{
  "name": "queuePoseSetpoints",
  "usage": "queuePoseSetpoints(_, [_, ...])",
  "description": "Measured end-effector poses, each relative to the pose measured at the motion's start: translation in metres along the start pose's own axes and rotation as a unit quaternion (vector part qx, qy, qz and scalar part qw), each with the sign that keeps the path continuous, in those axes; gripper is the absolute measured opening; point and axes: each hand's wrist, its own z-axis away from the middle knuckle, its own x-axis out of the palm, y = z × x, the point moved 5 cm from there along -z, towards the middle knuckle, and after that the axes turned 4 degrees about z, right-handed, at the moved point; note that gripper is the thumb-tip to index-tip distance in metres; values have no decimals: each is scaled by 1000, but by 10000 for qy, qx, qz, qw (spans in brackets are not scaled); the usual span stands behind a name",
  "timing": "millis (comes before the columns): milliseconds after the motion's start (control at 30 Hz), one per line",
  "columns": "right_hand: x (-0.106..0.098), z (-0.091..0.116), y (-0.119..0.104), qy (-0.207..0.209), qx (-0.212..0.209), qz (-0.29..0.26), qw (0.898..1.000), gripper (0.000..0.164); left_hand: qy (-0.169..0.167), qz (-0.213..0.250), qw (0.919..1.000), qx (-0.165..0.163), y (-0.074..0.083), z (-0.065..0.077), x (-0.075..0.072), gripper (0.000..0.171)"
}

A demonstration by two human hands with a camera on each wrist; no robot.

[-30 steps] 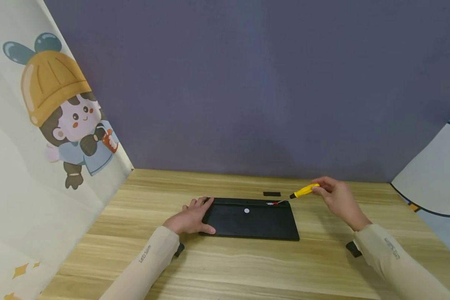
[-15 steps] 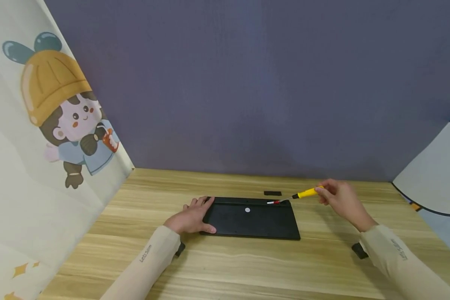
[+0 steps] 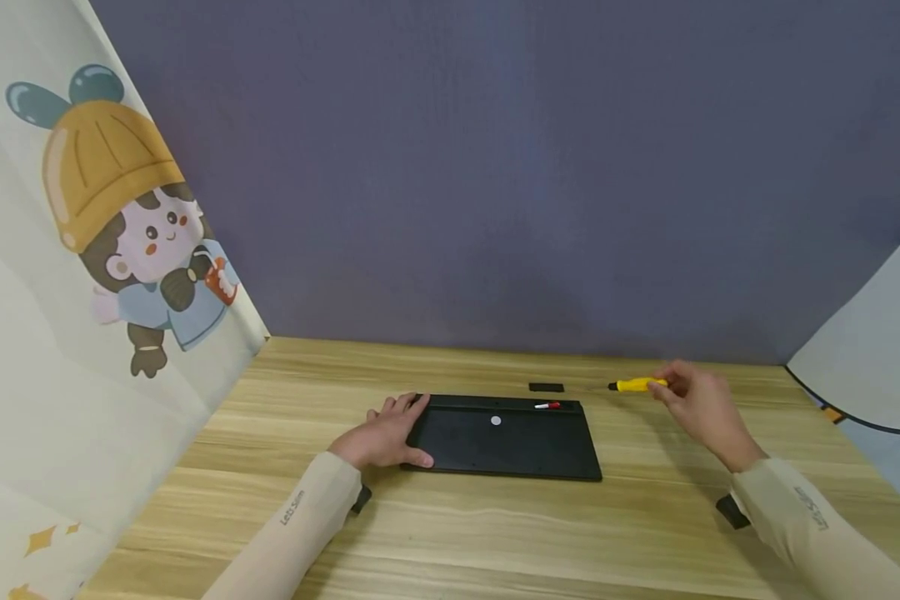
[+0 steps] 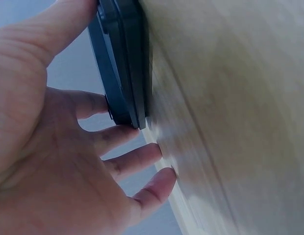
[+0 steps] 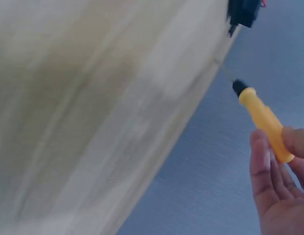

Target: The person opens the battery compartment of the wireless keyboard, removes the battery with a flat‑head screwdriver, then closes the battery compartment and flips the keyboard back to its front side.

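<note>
A black keyboard (image 3: pixel 525 450) lies underside up on the table, with a raised strip along its far side and a round white sticker. In that strip, near the right end, sits a small red and white battery (image 3: pixel 547 406). My left hand (image 3: pixel 378 439) spans the keyboard's left end, thumb at the near corner and index finger at the far one; the left wrist view shows the other fingers (image 4: pixel 137 160) spread beside it. Between thumb and fingers, my right hand (image 3: pixel 703 408) pinches a yellow screwdriver (image 5: pixel 265 122) by its handle end, its thin shaft pointing left, off the keyboard's right side.
A small black cover strip (image 3: pixel 546 387) lies on the table behind the keyboard. The wooden table (image 3: pixel 495 533) ends at a dark blue-grey panel (image 3: pixel 480 183), with printed white walls at left and right.
My right hand has drawn the screwdriver rightward, so its tip has moved from beside the battery to clear of the keyboard. The left hand and keyboard have stayed nearly still.
</note>
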Motion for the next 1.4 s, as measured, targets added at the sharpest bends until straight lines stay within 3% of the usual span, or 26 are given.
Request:
queuePoseSetpoints(100, [1,5,1,96,-128,272,9995,11,-4,19,10000,9,0,1,0,99])
queuePoseSetpoints(200, [6,11,2,-61,-130,443,9989,12,-14,32,10000,-9,0,2,0,99])
queuePoseSetpoints(500, [24,34,-7,-793,-61,627,9949,21,-20,18,10000,-36,-2,2,1,98])
queuePoseSetpoints(733, [39,49,-19,-1545,363,666,9851,20,-62,-33,10000,-41,-3,2,3,98])
queuePoseSetpoints(1067, [45,57,-35,-1633,289,782,9830,23,-87,56,9999,-51,-5,7,3,97])
queuePoseSetpoints(1267, [40,55,-34,-1785,529,748,9797,18,-77,31,10000,-26,-5,7,2,97])
queuePoseSetpoints(1400, [36,51,-37,-1719,417,815,9808,13,-66,-38,10000,-5,-5,7,1,98])
